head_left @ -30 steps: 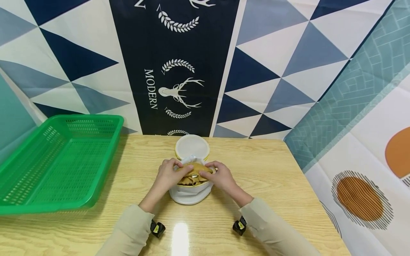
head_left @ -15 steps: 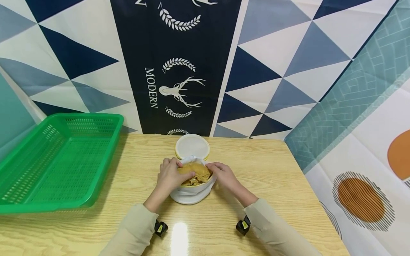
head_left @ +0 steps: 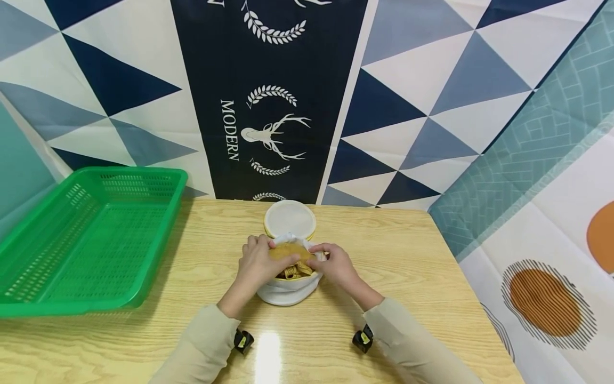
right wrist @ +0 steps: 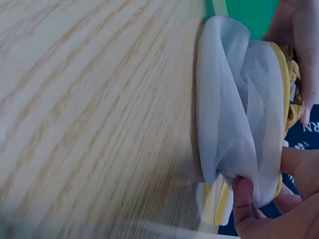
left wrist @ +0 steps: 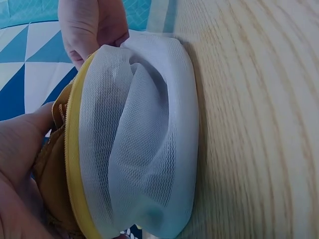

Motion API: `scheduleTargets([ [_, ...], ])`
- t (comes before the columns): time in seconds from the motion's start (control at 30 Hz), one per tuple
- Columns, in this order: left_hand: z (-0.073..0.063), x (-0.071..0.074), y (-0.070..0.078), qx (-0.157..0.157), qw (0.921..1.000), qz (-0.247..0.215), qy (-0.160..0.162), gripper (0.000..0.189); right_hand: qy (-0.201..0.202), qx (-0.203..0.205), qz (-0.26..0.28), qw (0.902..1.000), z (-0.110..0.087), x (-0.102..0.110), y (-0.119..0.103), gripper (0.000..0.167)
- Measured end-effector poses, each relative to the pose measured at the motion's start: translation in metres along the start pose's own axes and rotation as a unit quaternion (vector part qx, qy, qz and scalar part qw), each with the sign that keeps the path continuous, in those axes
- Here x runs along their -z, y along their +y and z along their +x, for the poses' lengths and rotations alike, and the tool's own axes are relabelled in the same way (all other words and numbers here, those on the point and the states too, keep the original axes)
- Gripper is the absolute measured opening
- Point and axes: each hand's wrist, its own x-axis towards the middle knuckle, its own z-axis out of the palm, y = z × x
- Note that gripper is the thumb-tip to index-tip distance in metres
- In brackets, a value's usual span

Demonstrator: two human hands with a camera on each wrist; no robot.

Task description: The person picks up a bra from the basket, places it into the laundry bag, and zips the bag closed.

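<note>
A round white mesh laundry bag (head_left: 287, 295) with a yellow zip edge stands on the table. Its white lid (head_left: 290, 218) lies folded back behind it. Inside sits a mustard-tan bra (head_left: 289, 250), with a smooth rounded cup on top and folded straps at the front opening. My left hand (head_left: 259, 261) wraps over the left rim, its thumb lying across the cup. My right hand (head_left: 336, 266) grips the right rim; in the right wrist view one finger lies outside the mesh wall. The lower part of the bra is hidden in the bag.
A green plastic basket (head_left: 139, 298) with perforated walls stands at the left of the wooden table (head_left: 384, 256). Patterned cloth (head_left: 268, 69) hangs behind the table's far edge, and more hangs at the right.
My left thumb has shifted rightward over the cup. The right thumb came off the bra to the bag's rim, then moved back in against the bra. The straps have moved in the opening.
</note>
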Motion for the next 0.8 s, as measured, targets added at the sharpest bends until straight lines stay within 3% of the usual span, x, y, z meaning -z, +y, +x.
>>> scheduleTargets([
  [0.47, 0.000, -0.006, -0.001, -0.018, 0.9984, 0.049, 0.019, 0.054, -0.017, 0.009, -0.017, 0.9997, 0.001, 0.004, 0.001, 0.020],
  [0.8, -0.002, -0.009, -0.002, -0.026, 0.9985, 0.043, 0.023, 0.055, 0.025, 0.030, -0.051, 0.9979, 0.001, -0.005, 0.005, 0.015],
])
